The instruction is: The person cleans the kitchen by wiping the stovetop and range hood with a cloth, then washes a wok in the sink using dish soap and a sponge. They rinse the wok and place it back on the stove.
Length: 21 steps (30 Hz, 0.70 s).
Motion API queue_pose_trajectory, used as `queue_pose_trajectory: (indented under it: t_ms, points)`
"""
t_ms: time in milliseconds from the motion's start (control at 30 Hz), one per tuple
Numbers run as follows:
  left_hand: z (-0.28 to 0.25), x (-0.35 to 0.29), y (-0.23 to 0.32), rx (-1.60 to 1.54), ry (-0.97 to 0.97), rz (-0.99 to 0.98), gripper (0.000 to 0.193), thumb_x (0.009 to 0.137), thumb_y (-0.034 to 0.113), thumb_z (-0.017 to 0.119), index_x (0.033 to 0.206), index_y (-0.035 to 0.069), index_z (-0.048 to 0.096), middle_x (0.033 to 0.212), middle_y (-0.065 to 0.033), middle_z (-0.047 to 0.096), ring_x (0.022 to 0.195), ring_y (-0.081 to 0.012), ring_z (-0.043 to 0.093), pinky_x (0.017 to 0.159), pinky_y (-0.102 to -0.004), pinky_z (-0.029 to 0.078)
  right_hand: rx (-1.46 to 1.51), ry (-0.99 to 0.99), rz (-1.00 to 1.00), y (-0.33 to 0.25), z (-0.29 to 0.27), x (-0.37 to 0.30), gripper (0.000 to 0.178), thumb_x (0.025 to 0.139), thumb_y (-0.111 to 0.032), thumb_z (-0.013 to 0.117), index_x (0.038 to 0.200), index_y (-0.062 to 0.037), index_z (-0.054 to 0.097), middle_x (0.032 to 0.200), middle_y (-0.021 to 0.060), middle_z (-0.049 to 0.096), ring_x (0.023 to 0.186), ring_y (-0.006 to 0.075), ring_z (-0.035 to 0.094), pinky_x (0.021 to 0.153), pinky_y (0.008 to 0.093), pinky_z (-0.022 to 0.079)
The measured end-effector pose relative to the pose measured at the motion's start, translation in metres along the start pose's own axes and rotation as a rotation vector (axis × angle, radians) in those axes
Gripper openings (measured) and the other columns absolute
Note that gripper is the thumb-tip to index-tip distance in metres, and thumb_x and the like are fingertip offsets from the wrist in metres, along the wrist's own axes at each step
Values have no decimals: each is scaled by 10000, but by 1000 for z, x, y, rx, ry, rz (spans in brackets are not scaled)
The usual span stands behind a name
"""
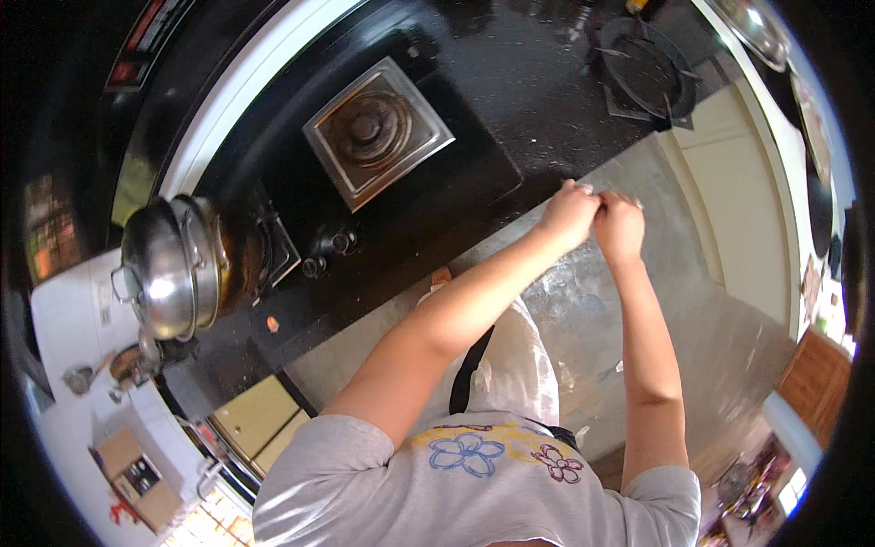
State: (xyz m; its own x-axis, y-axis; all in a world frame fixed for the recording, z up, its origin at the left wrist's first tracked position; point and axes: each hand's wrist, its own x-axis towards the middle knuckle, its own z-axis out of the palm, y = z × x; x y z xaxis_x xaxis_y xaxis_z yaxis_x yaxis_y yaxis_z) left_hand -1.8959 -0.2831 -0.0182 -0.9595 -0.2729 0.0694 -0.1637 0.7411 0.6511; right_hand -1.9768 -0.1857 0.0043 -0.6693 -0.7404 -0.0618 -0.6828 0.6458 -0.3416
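Observation:
My left hand (570,217) and my right hand (621,225) meet in front of the dark counter's edge, held out over the floor. Both hands are closed, with their fingers curled and nearly touching each other. Whatever they may hold between them is hidden or too small to make out. Nearest to them is the front edge of the black counter (524,196). Farther off, on the black stove, a burner (368,129) sits in a square metal drip tray (421,146). Two stove knobs (343,241) stand near the front edge.
A large lidded steel pot (164,273) stands on the left part of the stove. A small orange piece (272,325) lies on the counter near it. A round black pan-like thing (635,68) is at the far right. Cream cabinets (734,173) border the grey floor (592,337).

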Motion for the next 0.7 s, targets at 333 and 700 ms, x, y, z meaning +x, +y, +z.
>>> queue_pose_trajectory:
  t_ms: [333, 700]
  points:
    - [-125, -288, -53, 400, 387, -600, 480, 670, -67, 623, 1111, 123, 631, 1228, -112, 506, 1067, -322, 520, 889, -419, 448, 522, -149, -894, -225, 105, -83, 327, 737, -96, 562, 1055, -38, 611, 1100, 97, 580, 1006, 268, 544, 859, 368, 476]
    - [-38, -278, -91, 205, 413, -630, 210, 764, 65, 605, 961, 87, 673, 1146, -102, 570, 1076, -323, 529, 880, -421, 471, 176, -30, -964, -176, 142, -82, 236, 705, -145, 601, 926, -86, 661, 1009, 36, 641, 980, 244, 578, 846, 353, 482]
